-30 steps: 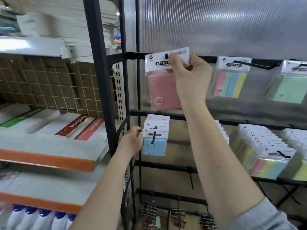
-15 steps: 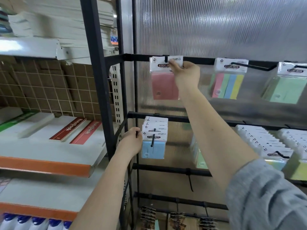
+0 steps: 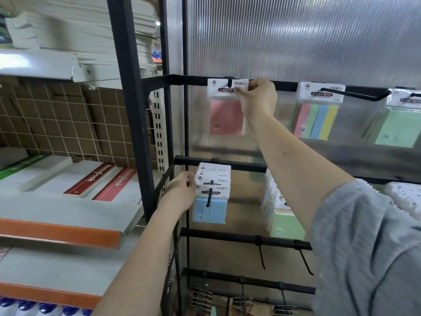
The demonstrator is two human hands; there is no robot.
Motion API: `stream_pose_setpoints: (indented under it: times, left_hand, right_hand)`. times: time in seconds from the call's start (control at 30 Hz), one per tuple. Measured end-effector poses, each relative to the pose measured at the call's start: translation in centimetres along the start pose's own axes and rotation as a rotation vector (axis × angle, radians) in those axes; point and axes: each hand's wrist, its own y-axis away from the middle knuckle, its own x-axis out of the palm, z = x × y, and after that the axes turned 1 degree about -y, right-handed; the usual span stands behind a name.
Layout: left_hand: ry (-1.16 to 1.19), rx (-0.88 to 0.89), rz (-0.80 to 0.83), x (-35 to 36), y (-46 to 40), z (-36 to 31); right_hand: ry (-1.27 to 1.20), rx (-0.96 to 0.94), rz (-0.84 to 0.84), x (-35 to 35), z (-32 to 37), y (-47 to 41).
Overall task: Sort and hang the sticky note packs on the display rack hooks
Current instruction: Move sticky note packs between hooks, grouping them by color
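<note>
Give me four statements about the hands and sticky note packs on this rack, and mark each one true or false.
1. The right hand pinches the pink pack on the top rail hook. True.
2. The left hand holds a green pack. False: it rests beside the blue packs on the second rail.
3. The multicolour pack hangs right of the pink one. True.
4. The pink pack lies on the orange-edged shelf. False: it hangs on the rack.

A ribbed translucent plastic panel (image 3: 296,37) forms the back wall on the right and catches soft glare. To the left, white shelves with orange front edges (image 3: 61,233) carry notebooks (image 3: 91,181) with red spines. Behind them runs a white wire grid (image 3: 57,119) over brown cardboard. Stacked paper (image 3: 75,23) fills the top shelf, blurred.
</note>
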Motion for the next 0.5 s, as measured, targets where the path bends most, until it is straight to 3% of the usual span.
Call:
stream_pose_setpoints:
  times: [0.17, 0.5]
  left_hand:
    - [-0.012, 0.030, -0.018, -0.2, 0.2, 0.2]
    - [-0.078, 0.099, 0.002, 0.1, 2.7, 1.2]
  right_hand:
    - [-0.152, -0.004, -0.041, -0.4, -0.4, 1.3]
    - [-0.212, 0.078, -0.114, -4.0, -3.2, 7.7]
